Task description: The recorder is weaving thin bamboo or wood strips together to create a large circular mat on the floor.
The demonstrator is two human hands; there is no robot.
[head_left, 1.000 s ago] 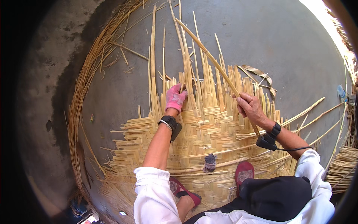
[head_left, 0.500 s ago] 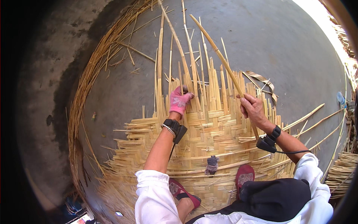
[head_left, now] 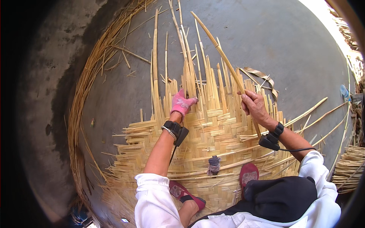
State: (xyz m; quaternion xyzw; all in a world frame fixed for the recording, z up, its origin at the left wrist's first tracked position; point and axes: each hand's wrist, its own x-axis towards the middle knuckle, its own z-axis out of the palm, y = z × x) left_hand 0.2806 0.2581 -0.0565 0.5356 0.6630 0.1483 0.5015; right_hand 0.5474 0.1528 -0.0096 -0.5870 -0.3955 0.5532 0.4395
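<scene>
A woven mat of flattened, straw-coloured reed strips (head_left: 213,125) lies under my feet, its loose strip ends fanning out at the far side. My left hand (head_left: 183,103), in a pink glove with dark fingertips, rests on the strips at that far edge. Its thumb and a finger are spread apart; the other fingers are partly hidden. Bare and closed, my right hand (head_left: 255,106) grips a long reed stick (head_left: 218,47). The stick slants from the far middle down past my wrist, above the mat's right part.
A long curved bundle of reeds (head_left: 89,72) lies at the left. A small dark wrapped bundle (head_left: 213,165) sits on the mat between my shoes. Loose reeds (head_left: 319,117) stick out right, near a reed pile (head_left: 349,167) and a blue object (head_left: 344,92).
The upright strip at my left hand has gone down among the others, and the long strips beyond it now lie closer together. My right hand still grips the stick.
</scene>
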